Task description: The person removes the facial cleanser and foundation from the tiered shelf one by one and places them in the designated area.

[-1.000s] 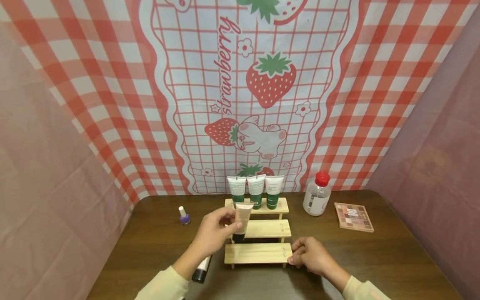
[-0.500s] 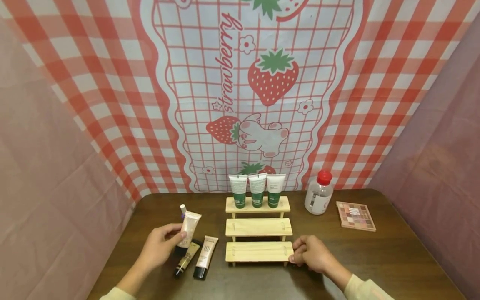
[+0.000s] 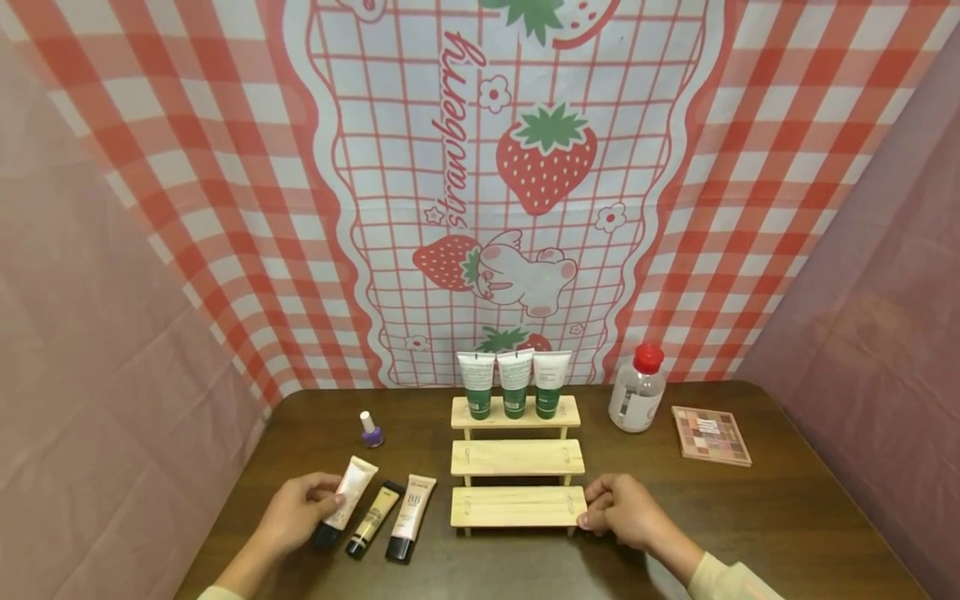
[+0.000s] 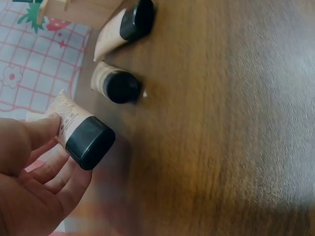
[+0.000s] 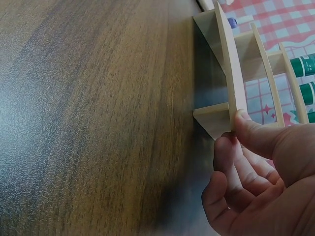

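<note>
My left hand [image 3: 297,510] pinches a beige squeeze tube with a black cap [image 3: 351,493] between thumb and fingers, low over the table at the left. In the left wrist view its black cap [image 4: 90,143] points away from the palm. To its right lie a gold-and-black tube [image 3: 374,518] and another beige tube marked BB [image 3: 412,515]. My right hand [image 3: 621,510] pinches the right end of the bottom step of a three-step wooden rack [image 3: 517,507], thumb on top and fingers beneath, as the right wrist view shows. Three white-and-green tubes [image 3: 514,385] stand on its top step.
A purple nail polish bottle [image 3: 371,431] stands behind the loose tubes. Right of the rack are a clear bottle with a red cap [image 3: 636,392] and a flat makeup palette [image 3: 711,434]. A strawberry-print cloth [image 3: 540,250] hangs behind the brown table [image 3: 675,533].
My left hand has carried the beige tube from in front of the rack leftward and down, beside the other two loose tubes. The right hand has stayed at the rack's end.
</note>
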Motion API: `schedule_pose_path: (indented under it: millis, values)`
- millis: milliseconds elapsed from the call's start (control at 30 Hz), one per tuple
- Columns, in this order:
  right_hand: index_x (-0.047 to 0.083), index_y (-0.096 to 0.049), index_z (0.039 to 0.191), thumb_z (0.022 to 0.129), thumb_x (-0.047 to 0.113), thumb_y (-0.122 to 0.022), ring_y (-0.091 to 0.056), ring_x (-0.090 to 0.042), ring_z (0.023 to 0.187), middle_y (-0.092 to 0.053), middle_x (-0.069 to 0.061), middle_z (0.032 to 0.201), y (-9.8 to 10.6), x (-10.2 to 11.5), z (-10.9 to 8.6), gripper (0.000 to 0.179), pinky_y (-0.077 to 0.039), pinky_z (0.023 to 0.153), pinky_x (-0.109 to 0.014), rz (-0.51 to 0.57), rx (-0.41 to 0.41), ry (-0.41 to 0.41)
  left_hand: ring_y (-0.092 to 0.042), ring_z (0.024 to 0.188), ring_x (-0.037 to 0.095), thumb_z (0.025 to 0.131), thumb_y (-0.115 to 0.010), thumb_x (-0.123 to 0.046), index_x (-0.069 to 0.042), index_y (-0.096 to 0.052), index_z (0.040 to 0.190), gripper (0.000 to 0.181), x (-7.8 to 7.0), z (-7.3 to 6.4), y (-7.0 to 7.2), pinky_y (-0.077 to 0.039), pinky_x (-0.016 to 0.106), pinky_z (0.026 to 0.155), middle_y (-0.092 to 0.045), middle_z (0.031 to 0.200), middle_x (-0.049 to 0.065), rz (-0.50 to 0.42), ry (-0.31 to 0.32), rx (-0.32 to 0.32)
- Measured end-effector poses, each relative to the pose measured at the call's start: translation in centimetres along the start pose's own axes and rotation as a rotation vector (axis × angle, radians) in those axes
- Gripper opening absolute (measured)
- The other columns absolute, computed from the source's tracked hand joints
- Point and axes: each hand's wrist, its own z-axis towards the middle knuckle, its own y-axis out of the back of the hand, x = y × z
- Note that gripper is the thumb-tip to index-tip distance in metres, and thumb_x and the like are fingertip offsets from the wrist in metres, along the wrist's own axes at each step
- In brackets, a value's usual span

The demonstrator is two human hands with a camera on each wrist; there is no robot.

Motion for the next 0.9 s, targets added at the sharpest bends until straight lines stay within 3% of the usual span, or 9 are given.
schedule_pose_path:
  millis: [467, 900]
  values:
    - [-0.005, -0.063, 0.099, 0.080, 0.002, -0.083, -0.061, -0.017, 0.063, -0.070, -0.005, 0.076, 0.0, 0.0, 0.0, 0.029, -0.044, 0.047, -0.029, -0.021, -0.011, -0.013, -0.067, 0.079, 0.015, 0.089, -0.077, -0.007, -0.001, -0.074, 0.107, 0.019, 0.9, 0.4, -0.2, -0.052, 0.033, 0.073, -0.075, 0.086, 0.004, 0.115, 0.021, 0.003]
    - [-0.005, -0.064, 0.099, 0.080, 0.002, -0.083, -0.061, -0.016, 0.062, -0.070, -0.005, 0.076, 0.0, 0.0, 0.0, 0.028, -0.044, 0.046, -0.029, -0.023, -0.008, -0.010, -0.064, 0.079, 0.014, 0.089, -0.078, -0.009, -0.004, -0.075, 0.102, 0.014, 1.7, 0.7, -0.4, -0.050, 0.029, 0.069, -0.073, 0.085, 0.002, 0.145, 0.021, -0.001]
